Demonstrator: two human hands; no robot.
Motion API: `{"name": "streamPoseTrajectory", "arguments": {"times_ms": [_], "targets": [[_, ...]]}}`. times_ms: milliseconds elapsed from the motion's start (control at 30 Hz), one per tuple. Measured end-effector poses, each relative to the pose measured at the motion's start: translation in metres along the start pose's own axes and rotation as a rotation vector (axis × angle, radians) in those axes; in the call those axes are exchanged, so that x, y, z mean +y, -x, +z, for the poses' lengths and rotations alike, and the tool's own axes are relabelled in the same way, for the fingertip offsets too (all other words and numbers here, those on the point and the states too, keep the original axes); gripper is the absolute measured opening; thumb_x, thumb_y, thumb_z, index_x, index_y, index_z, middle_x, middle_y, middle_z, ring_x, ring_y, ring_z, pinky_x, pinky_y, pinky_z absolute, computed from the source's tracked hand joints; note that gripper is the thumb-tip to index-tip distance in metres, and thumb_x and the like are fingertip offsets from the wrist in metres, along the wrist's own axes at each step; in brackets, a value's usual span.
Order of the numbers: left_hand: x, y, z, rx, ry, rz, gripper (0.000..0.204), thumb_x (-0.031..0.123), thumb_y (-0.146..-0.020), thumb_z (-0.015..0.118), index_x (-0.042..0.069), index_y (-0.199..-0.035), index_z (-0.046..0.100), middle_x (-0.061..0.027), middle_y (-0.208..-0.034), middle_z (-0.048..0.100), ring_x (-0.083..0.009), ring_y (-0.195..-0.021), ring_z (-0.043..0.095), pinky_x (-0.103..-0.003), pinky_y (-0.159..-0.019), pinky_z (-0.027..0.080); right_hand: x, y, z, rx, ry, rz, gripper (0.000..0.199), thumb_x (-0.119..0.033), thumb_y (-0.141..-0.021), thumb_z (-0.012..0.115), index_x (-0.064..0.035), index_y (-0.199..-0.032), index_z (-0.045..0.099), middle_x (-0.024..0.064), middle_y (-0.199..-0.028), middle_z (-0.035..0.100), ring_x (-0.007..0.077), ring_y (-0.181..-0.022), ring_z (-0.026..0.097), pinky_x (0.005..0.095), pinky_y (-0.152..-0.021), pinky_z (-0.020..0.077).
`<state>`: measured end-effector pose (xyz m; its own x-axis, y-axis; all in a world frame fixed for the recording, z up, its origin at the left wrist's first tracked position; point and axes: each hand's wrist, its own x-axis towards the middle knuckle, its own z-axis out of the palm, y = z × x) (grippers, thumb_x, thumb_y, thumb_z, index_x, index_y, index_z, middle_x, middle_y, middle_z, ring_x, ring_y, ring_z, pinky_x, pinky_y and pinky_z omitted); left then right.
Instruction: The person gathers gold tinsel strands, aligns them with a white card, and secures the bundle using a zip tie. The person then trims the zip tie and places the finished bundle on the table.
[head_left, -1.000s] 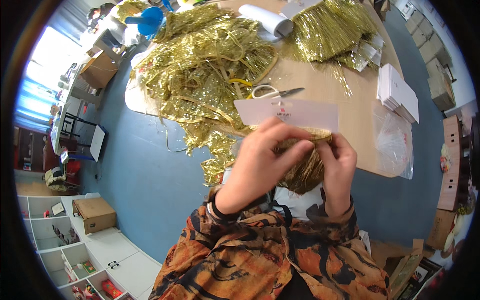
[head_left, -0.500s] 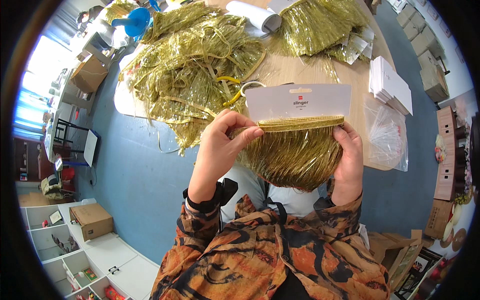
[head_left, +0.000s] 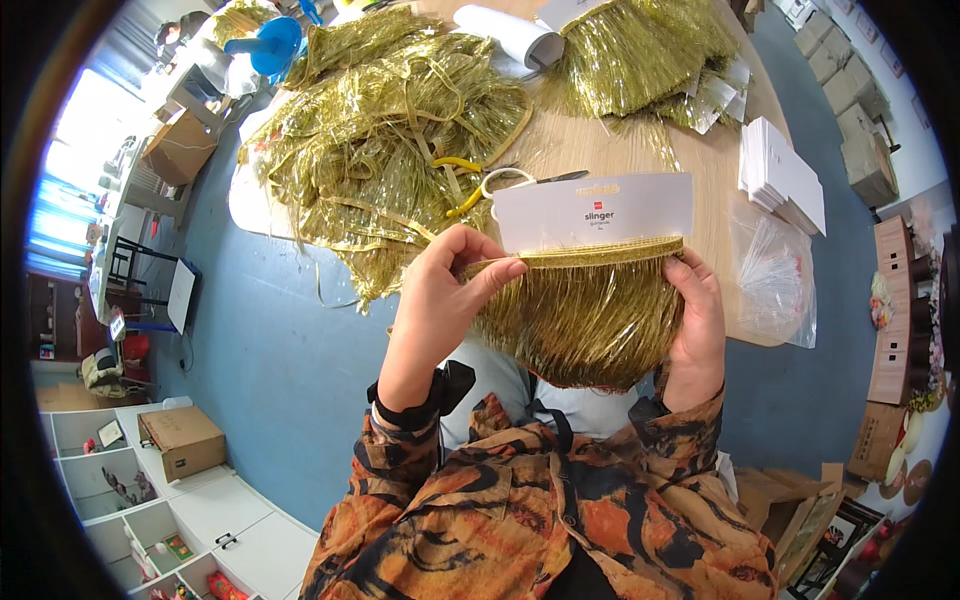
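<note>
Between my two hands hangs a gold tinsel fringe garland [head_left: 585, 325], folded in layers along its gold top band. A white header card [head_left: 650, 210] with a hanging slot stands up behind the band. My left hand [head_left: 450, 290] pinches the band's left end between thumb and fingers. At the other end, my right hand [head_left: 697, 305] grips the band with the thumb in front and the fingers behind. Just beyond the card, scissors with white and yellow handles [head_left: 505, 182] lie on the table, partly hidden by it.
A big heap of loose gold fringe [head_left: 390, 140] covers the table's left side. Finished-looking fringe bundles with cards [head_left: 640, 60] lie at the far right. Near the right edge are a stack of white cards [head_left: 775, 170] and a clear plastic bag [head_left: 775, 285]. A white roll [head_left: 510, 35] lies at the back.
The card's top has tipped slightly toward me and left, showing more of the scissors behind it. The garland has shifted slightly; both hands keep their grip.
</note>
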<state>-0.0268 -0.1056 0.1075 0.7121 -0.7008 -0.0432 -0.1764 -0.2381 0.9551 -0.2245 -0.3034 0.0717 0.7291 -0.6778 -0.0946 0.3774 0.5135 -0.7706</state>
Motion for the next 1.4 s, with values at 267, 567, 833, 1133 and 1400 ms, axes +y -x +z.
{"name": "streamPoseTrajectory", "arguments": {"times_ms": [267,567,833,1133,1400], "targets": [[-0.008,-0.006,0.009,-0.122,0.152,-0.045,0.028,0.026,-0.097,0.078,-0.001,-0.102,0.074,0.0063,-0.08,0.063,-0.0024,-0.073,0.049,-0.021,-0.063,0.041,0.009,-0.03,-0.021,-0.058,-0.127,0.144,0.028,-0.003,-0.098,0.062,0.0079,-0.124,0.064,0.0157,-0.114,0.074,0.0206,-0.096,0.074,0.0324,-0.088,0.0606],[-0.005,-0.01,0.024,0.096,0.153,-0.071,0.031,0.03,-0.096,0.079,-0.001,-0.097,0.074,0.0063,-0.073,0.061,-0.0023,-0.065,0.048,-0.021,-0.057,0.039,0.023,-0.007,0.041,0.162,1.063,-0.704,0.017,-0.003,-0.089,0.076,-0.0031,-0.104,0.069,0.0102,-0.102,0.066,0.0245,-0.094,0.066,0.0353,-0.087,0.0546],[0.031,0.022,0.027,0.058,-0.133,0.284,0.017,0.015,-0.097,0.072,0.002,-0.107,0.075,-0.011,-0.087,0.06,-0.0243,-0.074,0.06,-0.034,-0.065,0.048,0.03,0.021,0.079,0.009,1.074,-0.662,0.047,-0.007,-0.085,0.081,-0.0018,-0.13,0.068,0.0145,-0.121,0.067,0.0306,-0.106,0.068,0.0377,-0.092,0.0557],[0.04,0.018,0.031,0.029,-0.141,0.406,0.018,0.016,-0.093,0.076,0.005,-0.108,0.077,-0.0089,-0.088,0.062,-0.0233,-0.076,0.062,-0.034,-0.066,0.049,0.034,0.017,0.075,0.201,1.072,-0.762,0.036,0.004,-0.088,0.072,0.0,-0.124,0.072,0.0091,-0.1,0.073,0.0163,-0.081,0.07,0.0267,-0.073,0.0575],[0.018,0.008,-0.002,-0.009,-0.032,0.173,0.017,0.015,-0.092,0.079,0.004,-0.105,0.078,-0.0037,-0.088,0.062,-0.0148,-0.082,0.059,-0.028,-0.072,0.047,0.009,0.008,0.036,0.148,0.415,-0.392,0.035,-0.009,-0.098,0.073,0.0098,-0.127,0.066,0.0068,-0.106,0.073,0.0085,-0.09,0.066,0.0225,-0.081,0.0537]]}}
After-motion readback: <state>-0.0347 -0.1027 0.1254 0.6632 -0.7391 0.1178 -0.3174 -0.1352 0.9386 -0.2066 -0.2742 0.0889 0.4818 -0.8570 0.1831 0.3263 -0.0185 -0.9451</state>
